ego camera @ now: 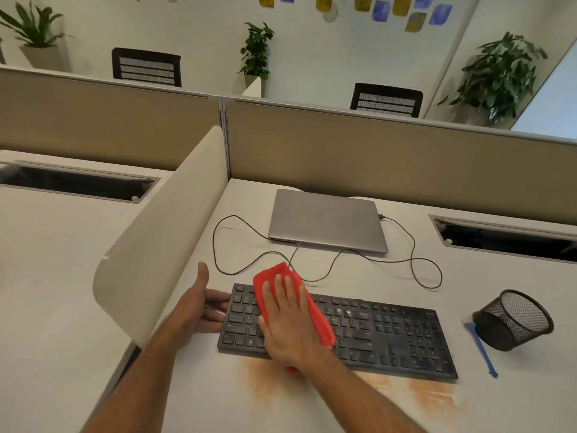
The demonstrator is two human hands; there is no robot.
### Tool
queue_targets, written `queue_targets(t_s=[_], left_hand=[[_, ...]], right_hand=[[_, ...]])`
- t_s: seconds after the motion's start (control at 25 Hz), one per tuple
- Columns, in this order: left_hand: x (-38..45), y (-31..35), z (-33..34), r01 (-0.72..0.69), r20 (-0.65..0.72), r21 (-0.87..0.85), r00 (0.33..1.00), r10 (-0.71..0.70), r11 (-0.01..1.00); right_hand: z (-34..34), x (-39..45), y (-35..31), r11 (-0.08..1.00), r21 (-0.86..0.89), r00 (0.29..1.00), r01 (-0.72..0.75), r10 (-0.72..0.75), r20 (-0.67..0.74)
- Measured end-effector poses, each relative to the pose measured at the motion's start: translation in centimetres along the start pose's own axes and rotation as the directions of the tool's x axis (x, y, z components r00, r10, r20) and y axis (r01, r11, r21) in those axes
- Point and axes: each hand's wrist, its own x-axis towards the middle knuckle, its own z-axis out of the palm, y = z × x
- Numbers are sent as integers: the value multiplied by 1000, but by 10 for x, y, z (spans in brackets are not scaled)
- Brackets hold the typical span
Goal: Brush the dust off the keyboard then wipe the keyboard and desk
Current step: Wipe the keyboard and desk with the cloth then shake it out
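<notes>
A black keyboard [384,332] lies on the white desk [359,276], dusty on its keys. My right hand [288,320] lies flat on a red cloth [315,314], pressing it onto the left part of the keyboard. My left hand [199,304] rests at the keyboard's left end, fingers against its edge and thumb raised. Orange-brown dust patches [265,379] mark the desk along the keyboard's front edge. A blue brush [480,348] lies on the desk at the right.
A shut grey laptop [327,220] sits behind the keyboard, with a black cable [415,260] looping across the desk. A black mesh cup [515,320] lies tipped at the right. A curved white divider [162,232] borders the left; a beige partition [390,157] stands behind.
</notes>
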Motion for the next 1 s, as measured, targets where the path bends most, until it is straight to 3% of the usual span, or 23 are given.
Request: queue_targets(t_s=[0.24, 0.48, 0.6, 0.68, 0.72, 0.76, 0.84, 0.92, 1.0], left_hand=[[-1, 2, -2, -6, -23, -66, 1000, 5, 998], [5, -1, -4, -7, -63, -110, 998, 0, 994], [6, -1, -3, -22, -97, -111, 995, 11, 994], [2, 1, 0, -27, -104, -69, 994, 20, 997], [0, 2, 2, -36, -109, -50, 994, 31, 998], [-2, 4, 5, -54, -132, -13, 990, 52, 998], [-7, 8, 13, -117, -243, 218, 955, 170, 969], [-11, 8, 23, -150, -358, 572, 839, 410, 806], [-15, 10, 41, -277, -293, 743, 684, 668, 609]], right_hand=[[0, 12, -23, 958, -33, 958, 285, -285, 16], [2, 0, -15, 812, 41, 809, 582, -584, 75], [-4, -13, -17, 765, 262, 779, 588, -623, 68], [-7, -25, -17, 698, 580, 824, 419, -561, 80], [-10, -33, -15, 580, 772, 853, 259, -513, 99], [-15, -42, -14, 374, 924, 871, 79, -476, 119], [-26, -62, -6, -110, 979, 921, -172, -371, 120], [-34, -81, 12, -439, 871, 974, -219, -157, 165], [-43, -101, 39, -603, 782, 973, -158, 38, 226]])
